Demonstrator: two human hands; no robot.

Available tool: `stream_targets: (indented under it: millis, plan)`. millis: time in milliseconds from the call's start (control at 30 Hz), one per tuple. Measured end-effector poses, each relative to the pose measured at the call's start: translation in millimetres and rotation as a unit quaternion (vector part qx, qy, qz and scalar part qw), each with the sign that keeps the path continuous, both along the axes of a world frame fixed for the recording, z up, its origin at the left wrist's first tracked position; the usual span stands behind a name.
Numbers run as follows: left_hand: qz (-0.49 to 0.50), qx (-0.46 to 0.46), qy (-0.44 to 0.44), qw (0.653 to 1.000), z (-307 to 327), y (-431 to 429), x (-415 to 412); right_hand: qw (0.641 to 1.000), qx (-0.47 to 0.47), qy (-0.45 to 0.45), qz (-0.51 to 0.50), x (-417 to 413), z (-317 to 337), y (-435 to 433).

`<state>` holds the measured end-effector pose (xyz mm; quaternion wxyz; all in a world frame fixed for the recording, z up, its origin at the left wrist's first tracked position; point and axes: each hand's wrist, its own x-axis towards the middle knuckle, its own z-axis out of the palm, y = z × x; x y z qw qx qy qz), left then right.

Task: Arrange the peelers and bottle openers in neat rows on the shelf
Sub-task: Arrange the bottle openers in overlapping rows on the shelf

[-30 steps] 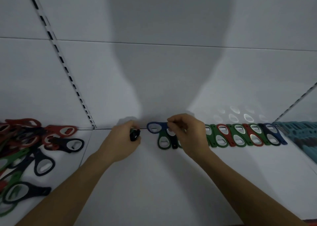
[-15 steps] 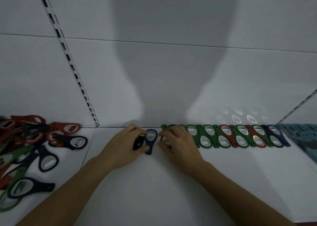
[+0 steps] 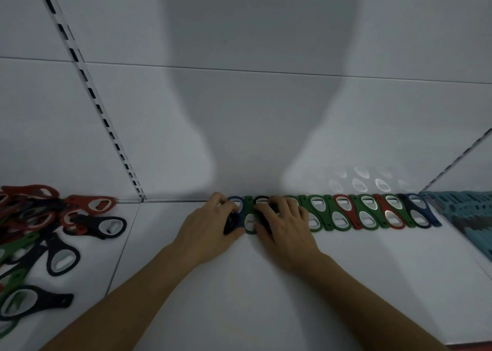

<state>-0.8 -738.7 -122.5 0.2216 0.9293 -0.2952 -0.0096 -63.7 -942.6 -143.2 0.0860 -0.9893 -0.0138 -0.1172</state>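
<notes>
**Openers being lined up at the back of the shelf**

A smooth white shelf [image 3: 239, 302] is being backed by matt white panels [image 3: 266, 105] and a slotted metal upright [image 3: 93, 97]. Along its rear edge a row of bottle openers [image 3: 367, 213] is being laid. They are flat figure-eight shapes in green, red and navy, with shiny oval holes, each touching its neighbour. A tangled pile of openers [image 3: 37, 231] is being kept at the far left, and teal slotted pieces [image 3: 466, 209], too blurred to be named, at the far right. The row's left end is being covered and pressed by the spread fingers of the right hand [image 3: 286, 227]. Just beside it, a black opener [image 3: 230, 224] is being pinched by the left hand [image 3: 207, 225], next to a blue opener [image 3: 237, 204].
</notes>
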Motion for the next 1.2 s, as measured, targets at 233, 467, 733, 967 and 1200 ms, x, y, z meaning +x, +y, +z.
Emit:
stream_targets:
  millis: [233,467,733,967,1200]
  plan:
    - [0.020,-0.185,0.122,0.975,10.4,-4.8,-0.1,0.999,0.025,-0.021,0.017,-2.1,7.7,1.5]
    - [0.024,-0.509,0.364,0.779,31.6,7.2,-3.5,0.925,0.371,-0.044,0.074,5.1,40.3,24.9]
    - [0.039,-0.387,0.319,0.864,30.9,34.6,1.2,0.853,0.519,-0.007,0.044,40.0,46.7,39.5]
    - [0.135,-0.297,0.212,0.921,24.2,73.5,18.0,0.931,0.318,-0.097,0.150,38.2,48.6,46.5]
    - [0.070,-0.133,0.110,0.983,14.5,71.9,16.6,0.961,0.122,-0.004,0.250,22.0,25.0,61.4]
